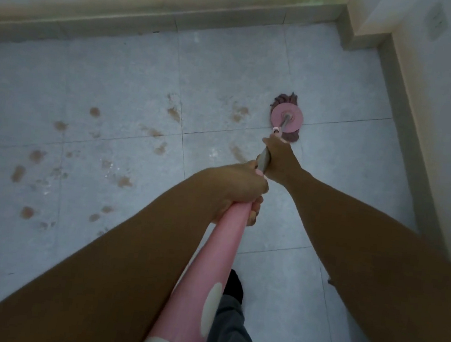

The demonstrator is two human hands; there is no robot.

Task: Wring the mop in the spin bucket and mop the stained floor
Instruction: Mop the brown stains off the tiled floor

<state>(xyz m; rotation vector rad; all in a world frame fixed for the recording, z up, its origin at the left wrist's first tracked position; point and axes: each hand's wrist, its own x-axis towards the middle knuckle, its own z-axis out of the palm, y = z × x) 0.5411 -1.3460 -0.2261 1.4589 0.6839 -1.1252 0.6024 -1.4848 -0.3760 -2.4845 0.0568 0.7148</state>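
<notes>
The mop head (286, 116), a pink disc with brownish strands, lies on the pale tiled floor (326, 210) right of centre. Its handle (220, 254) is pink near me and grey metal further down. My left hand (233, 188) grips the pink part of the handle. Further down the pole, my right hand (278, 163) grips the grey metal part just above the mop head. Several brown stains (124, 156) spread over the tiles to the left of the mop. The spin bucket is not in view.
A wall with a grey skirting board (162, 23) runs along the back, and another wall with a stepped corner (397, 86) closes the right side. My leg in grey trousers and a dark foot (233, 287) stand below the handle.
</notes>
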